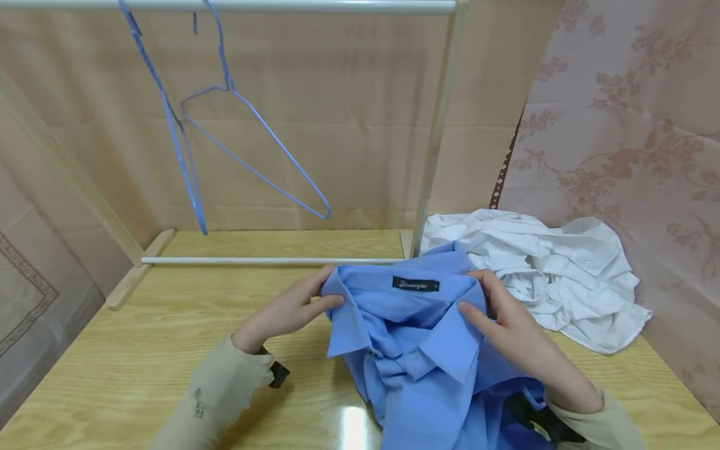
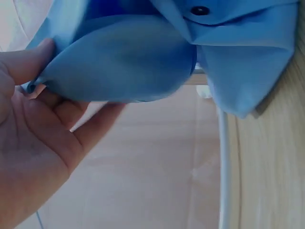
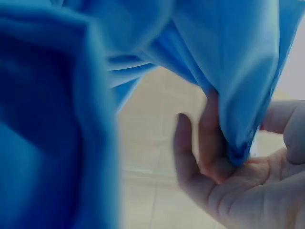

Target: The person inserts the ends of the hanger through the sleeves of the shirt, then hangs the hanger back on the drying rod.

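A blue collared shirt (image 1: 427, 375) is held up by its collar above the table, its black label facing up. My left hand (image 1: 292, 311) pinches the left side of the collar between thumb and fingers. On the opposite side my right hand (image 1: 509, 328) grips the collar, thumb on top and fingers behind the cloth. In the left wrist view the left hand (image 2: 47, 114) holds a folded edge of the shirt (image 2: 124, 62). The right wrist view has the right hand (image 3: 238, 176) pinching a gathered point of blue cloth. The shirt's lower part falls out of the head view.
Blue wire hangers (image 1: 281, 147) hang from the white top bar (image 1: 281, 6) of a rack at the back left. A crumpled white garment (image 1: 540, 269) lies on the wooden table (image 1: 112, 375) at right. A thin lower bar (image 1: 270, 260) crosses behind the shirt.
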The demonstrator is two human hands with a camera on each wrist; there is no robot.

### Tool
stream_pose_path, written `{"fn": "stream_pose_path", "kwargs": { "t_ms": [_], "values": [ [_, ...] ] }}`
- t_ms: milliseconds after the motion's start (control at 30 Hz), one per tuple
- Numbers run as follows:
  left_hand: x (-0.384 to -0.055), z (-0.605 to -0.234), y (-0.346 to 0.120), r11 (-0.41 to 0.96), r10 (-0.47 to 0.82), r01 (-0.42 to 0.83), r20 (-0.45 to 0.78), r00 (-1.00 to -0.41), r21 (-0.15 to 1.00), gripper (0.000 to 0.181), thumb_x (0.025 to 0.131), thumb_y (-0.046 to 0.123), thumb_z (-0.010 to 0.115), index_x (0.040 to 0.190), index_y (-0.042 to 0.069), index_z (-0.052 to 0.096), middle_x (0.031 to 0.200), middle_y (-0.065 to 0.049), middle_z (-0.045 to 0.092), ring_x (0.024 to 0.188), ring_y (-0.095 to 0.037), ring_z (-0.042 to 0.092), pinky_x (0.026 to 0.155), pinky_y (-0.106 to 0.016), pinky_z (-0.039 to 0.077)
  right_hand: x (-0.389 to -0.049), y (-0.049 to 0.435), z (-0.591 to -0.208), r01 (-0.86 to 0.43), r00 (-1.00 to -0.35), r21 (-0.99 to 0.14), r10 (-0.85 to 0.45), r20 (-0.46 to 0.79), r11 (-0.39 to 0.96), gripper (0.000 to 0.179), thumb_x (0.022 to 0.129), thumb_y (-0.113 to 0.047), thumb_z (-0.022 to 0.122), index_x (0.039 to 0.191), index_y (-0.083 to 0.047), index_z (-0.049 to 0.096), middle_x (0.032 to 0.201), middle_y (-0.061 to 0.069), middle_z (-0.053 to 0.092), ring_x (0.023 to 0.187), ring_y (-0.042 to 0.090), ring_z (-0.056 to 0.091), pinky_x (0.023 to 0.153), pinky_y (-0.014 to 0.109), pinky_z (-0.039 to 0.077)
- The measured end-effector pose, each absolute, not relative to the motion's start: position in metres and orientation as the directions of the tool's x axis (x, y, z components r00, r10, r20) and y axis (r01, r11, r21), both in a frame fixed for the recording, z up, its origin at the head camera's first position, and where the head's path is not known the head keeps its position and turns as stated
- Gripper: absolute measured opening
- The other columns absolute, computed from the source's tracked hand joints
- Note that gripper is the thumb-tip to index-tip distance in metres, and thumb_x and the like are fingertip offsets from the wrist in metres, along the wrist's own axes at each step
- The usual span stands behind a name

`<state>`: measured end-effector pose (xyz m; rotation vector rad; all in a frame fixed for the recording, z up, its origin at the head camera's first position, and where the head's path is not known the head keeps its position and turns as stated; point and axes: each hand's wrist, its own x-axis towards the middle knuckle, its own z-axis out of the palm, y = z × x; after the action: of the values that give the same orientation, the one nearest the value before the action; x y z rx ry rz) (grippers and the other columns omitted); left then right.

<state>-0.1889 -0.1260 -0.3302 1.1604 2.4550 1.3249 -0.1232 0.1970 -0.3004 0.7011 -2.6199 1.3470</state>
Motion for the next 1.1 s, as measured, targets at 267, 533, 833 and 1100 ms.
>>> {"fn": "stream_pose_path", "kwargs": {
  "t_ms": [267, 533, 833, 1100],
  "values": [
    [-0.176, -0.313, -0.126, 0.377, 0.626, 0.633, 0.318, -0.712, 0.676, 0.006, 0.094, 0.018, 0.049, 0.098, 0.014, 0.045, 0.073, 0.003, 0.039, 0.065, -0.010, 0.043, 0.058, -0.022, 0.038, -0.133, 0.192, -0.310, -0.510, -0.823, -0.585, -0.159, 0.545, 0.631, 0.028, 0.089, -0.003, 0.055, 0.117, -0.007, 0.049, 0.086, 0.009, 0.058, 0.045, 0.001, 0.044, 0.042, 0.021, 0.038],
    [-0.165, -0.298, -0.137, 0.475, 0.579, 0.644, 0.337, -0.742, 0.600, 0.008, 0.092, 0.027, 0.054, 0.092, 0.021, 0.048, 0.069, 0.007, 0.040, 0.061, -0.006, 0.042, 0.056, -0.021, 0.037, -0.144, 0.189, -0.311, -0.493, -0.831, -0.598, -0.137, 0.540, 0.632, 0.018, 0.088, -0.009, 0.058, 0.104, -0.006, 0.050, 0.075, 0.002, 0.058, 0.058, 0.003, 0.048, 0.050, 0.020, 0.039],
    [-0.148, -0.290, -0.148, 0.498, 0.582, 0.721, 0.430, -0.690, 0.481, 0.024, 0.081, 0.028, 0.067, 0.069, 0.022, 0.047, 0.062, 0.015, 0.037, 0.061, -0.002, 0.038, 0.056, -0.019, 0.035, -0.162, 0.184, -0.299, -0.546, -0.784, -0.593, -0.113, 0.610, 0.591, 0.020, 0.090, -0.006, 0.054, 0.108, -0.001, 0.046, 0.082, 0.008, 0.058, 0.056, 0.000, 0.049, 0.050, 0.015, 0.040],
    [-0.143, -0.287, -0.155, 0.375, 0.587, 0.806, 0.556, -0.588, 0.457, 0.016, 0.087, 0.006, 0.058, 0.099, 0.017, 0.058, 0.089, 0.008, 0.057, 0.082, -0.006, 0.054, 0.072, -0.021, 0.044, -0.176, 0.180, -0.291, -0.567, -0.756, -0.641, -0.018, 0.654, 0.518, 0.022, 0.089, -0.006, 0.056, 0.108, 0.002, 0.049, 0.096, 0.014, 0.062, 0.063, -0.003, 0.057, 0.055, 0.011, 0.046]
  ]
}}
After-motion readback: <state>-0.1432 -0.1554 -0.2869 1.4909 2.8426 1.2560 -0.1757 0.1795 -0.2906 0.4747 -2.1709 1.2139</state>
